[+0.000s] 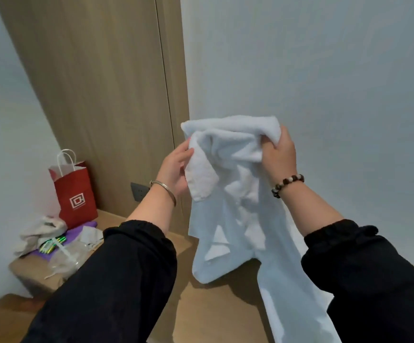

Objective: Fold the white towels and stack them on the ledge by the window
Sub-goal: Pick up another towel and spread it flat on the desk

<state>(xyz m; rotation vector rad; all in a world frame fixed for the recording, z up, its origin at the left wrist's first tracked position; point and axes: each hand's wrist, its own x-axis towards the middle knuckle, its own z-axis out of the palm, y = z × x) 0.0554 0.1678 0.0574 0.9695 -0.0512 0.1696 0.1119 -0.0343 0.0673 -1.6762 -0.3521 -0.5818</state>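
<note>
At centre frame, a white towel (235, 194), held up in the air before a pale wall (324, 70), bunched and creased along the top. Hanging loose toward the lower right and running out past the bottom edge.

Gripped at its upper right by the right hand (278, 154), fingers curled tight into a wad of cloth, back of the hand toward the camera. Pinched at its upper left by the left hand (173, 169), fingers closed on a folded-over flap. Hands apart, with the rumpled top edge spanning the gap.

On the left wrist a metal bangle (163, 188); on the right a bead bracelet (287, 184). Black sleeves (116, 280) on both forearms.

Below the towel, a wooden surface (215, 305) across the lower frame. Lowest fold either just above it or touching it; cannot tell which.

Behind, in the upper left, a tall wooden panel (102, 95), with a grey socket (139, 191) near its foot. At left, a red paper bag (76, 194) with white handles, upright near the panel. In front of the bag, lower left, a clutter: grey cloth (42, 231), a purple sheet (77, 233), thin green sticks (52, 243), clear plastic wrap (65, 256).
</note>
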